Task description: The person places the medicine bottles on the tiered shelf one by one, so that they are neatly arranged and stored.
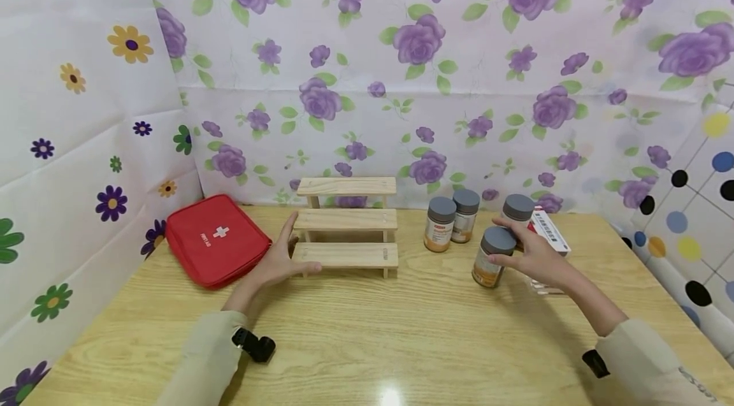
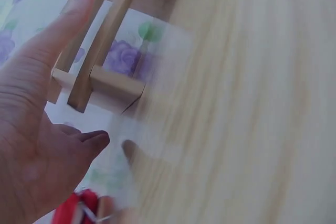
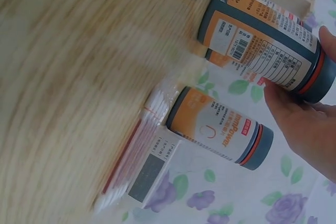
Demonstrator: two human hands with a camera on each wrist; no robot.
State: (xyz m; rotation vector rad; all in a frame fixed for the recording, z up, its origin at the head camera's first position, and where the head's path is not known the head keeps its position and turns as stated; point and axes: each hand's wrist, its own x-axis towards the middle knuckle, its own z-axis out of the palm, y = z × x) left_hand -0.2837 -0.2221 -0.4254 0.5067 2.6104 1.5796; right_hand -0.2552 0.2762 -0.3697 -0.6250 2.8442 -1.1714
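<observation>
My right hand [image 1: 536,256] grips a supplement bottle [image 1: 489,268] by its grey lid, fingers and thumb on either side. The bottle tilts slightly, and its orange and white label shows in the right wrist view. Just behind it stands another bottle [image 3: 218,124], partly hidden by the hand in the head view. My left hand [image 1: 278,262] is at the left end of a three-tier wooden rack [image 1: 345,220], thumb and fingers spread. In the left wrist view the thumb reaches over the rack's slats [image 2: 107,40]; whether it touches them I cannot tell.
Two more bottles [image 1: 439,231] stand right of the rack, near the back wall. A red first-aid pouch [image 1: 220,240] lies left of my left hand. Beside my right hand are a white box [image 1: 552,232] and a clear pack of cotton swabs [image 3: 126,158].
</observation>
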